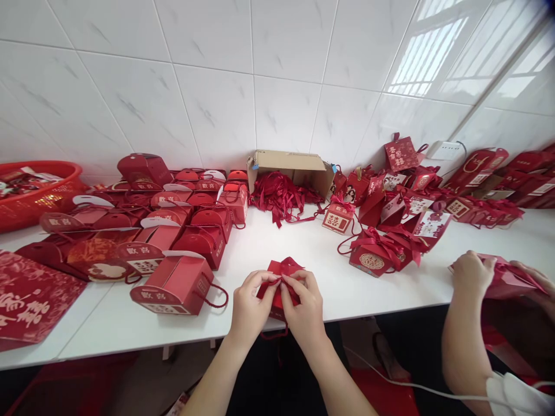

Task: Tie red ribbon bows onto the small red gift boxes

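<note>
A small red gift box (277, 312) sits at the table's front edge between my two hands. On its top is a red ribbon (291, 266). My left hand (252, 301) pinches the ribbon from the left with thumb and forefinger. From the right, my right hand (304, 302) pinches it too, and the fingertips of both hands nearly meet. My fingers cover part of the box and most of the ribbon between them. A red cord hangs below the box at the front. Left of my hands stands a red box with a cord handle (177, 286).
Many red boxes (203, 240) crowd the left side, near an orange basket (65, 190). Behind, a cardboard box (295, 160) spills red ribbons (280, 196). Ribboned boxes (368, 260) stand to the right. Further right, another person's hands (472, 274) hold a red box.
</note>
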Demonstrator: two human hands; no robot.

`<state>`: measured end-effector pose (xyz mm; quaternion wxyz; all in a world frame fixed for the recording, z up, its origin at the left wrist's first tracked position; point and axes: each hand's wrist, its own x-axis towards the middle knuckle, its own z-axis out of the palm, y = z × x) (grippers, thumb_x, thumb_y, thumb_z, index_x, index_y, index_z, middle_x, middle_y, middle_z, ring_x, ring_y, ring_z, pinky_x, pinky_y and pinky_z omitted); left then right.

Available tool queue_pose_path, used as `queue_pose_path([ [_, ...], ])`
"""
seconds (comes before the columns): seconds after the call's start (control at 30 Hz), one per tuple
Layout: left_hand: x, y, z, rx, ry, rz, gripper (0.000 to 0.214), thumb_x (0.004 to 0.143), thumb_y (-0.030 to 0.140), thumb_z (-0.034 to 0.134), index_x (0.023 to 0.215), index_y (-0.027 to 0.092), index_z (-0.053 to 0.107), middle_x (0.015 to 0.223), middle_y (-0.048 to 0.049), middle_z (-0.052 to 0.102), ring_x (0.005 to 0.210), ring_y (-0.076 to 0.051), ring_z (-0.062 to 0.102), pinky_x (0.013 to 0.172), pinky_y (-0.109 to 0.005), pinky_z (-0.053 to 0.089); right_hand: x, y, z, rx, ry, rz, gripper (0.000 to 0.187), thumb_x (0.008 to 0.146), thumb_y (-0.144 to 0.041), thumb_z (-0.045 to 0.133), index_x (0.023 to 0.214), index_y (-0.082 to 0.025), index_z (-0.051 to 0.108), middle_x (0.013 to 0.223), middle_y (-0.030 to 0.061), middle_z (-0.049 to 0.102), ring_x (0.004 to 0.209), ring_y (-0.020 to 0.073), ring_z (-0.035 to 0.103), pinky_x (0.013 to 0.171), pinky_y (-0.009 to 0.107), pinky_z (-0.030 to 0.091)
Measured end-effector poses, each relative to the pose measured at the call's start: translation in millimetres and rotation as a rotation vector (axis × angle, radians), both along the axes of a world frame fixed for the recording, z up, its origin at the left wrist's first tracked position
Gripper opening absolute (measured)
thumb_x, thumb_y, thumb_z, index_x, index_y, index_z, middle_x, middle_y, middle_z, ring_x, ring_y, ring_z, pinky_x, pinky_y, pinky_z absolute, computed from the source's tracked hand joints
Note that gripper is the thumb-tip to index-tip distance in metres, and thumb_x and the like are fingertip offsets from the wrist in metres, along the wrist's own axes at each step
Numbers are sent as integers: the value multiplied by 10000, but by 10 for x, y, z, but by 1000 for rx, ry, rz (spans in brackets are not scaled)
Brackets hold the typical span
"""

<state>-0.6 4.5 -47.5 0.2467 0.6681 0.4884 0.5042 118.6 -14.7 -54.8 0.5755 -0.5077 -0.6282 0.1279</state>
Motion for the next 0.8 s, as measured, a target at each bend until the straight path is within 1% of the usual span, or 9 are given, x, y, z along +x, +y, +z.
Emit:
queue_pose_path([
  [0.2, 12, 7, 8, 27, 51, -4, 136, 819, 114, 527, 843, 213, 617, 860, 3, 674, 835, -141, 646, 778, -253, 518, 9, 11, -5, -109, 86, -27, 152, 859, -177, 510, 851, -160, 662, 952, 115, 546, 897, 209, 579, 778, 367, 528],
  [0.27, 14, 13, 14, 8, 44, -3, 125, 824, 132, 528, 845, 216, 618, 855, 2, 677, 824, -146, 649, 776, -263, 520, 21, 6, 7, -176, 88, -34, 139, 853, -196, 519, 845, -165, 655, 1058, 140, 551, 1010, 240, 549, 860, 416, 493],
  [0.33, 9, 28, 21, -23, 19, -9, 111, 824, 150, 532, 837, 217, 620, 847, 1, 678, 820, -149, 649, 784, -272, 520, 54, 10, 35, -248, 36, -19, 137, 852, -212, 523, 835, -179, 655, 1238, 148, 514, 1167, 281, 468, 961, 494, 406],
  [0.43, -2, 83, 26, -100, -58, -53, 88, 814, 158, 540, 797, 209, 610, 825, -2, 674, 820, -149, 648, 801, -278, 517, 140, 41, 90, -358, -66, 128, 143, 861, -229, 521, 819, -213, 657, 1416, 81, 429, 1329, 313, 312, 1039, 583, 246],
  [0.5, -2, 139, 14, -167, -114, -110, 65, 809, 166, 548, 785, 202, 596, 819, -7, 667, 828, -150, 647, 812, -284, 518, 194, 74, 115, -398, -80, 241, 137, 865, -239, 527, 823, -229, 657, 1414, 50, 453, 1349, 298, 298, 1060, 586, 196],
  [0.57, 3, 190, -14, -194, -175, -130, 54, 799, 183, 575, 849, 204, 576, 831, -7, 650, 843, -151, 639, 833, -300, 519, 218, 104, 116, -399, -34, 261, 130, 863, -245, 539, 816, -230, 659, 1361, 52, 513, 1316, 276, 355, 1063, 551, 224],
  [0.67, -13, 208, -62, -102, -215, -60, 128, 801, 220, 598, 913, 212, 537, 868, -11, 593, 877, -155, 608, 854, -330, 519, 195, 123, 81, -374, 53, 175, 124, 849, -247, 555, 789, -218, 660, 1289, 74, 569, 1239, 259, 435, 1040, 504, 295],
  [0.73, -53, 173, -75, -24, -110, -53, 61, 822, 235, 578, 877, 209, 569, 903, -30, 575, 933, -172, 584, 878, -352, 506, 169, 122, 52, -364, 89, 140, 120, 843, -250, 559, 799, -213, 664, 1281, 85, 569, 1220, 257, 447, 1031, 492, 318],
  [0.8, -104, 124, -65, 14, 46, -103, 86, 833, 240, 569, 886, 215, 632, 963, -52, 585, 999, -194, 565, 908, -372, 485, 155, 116, 37, -365, 113, 143, 124, 843, -253, 556, 816, -211, 670, 1282, 91, 564, 1221, 255, 444, 1027, 486, 334],
])
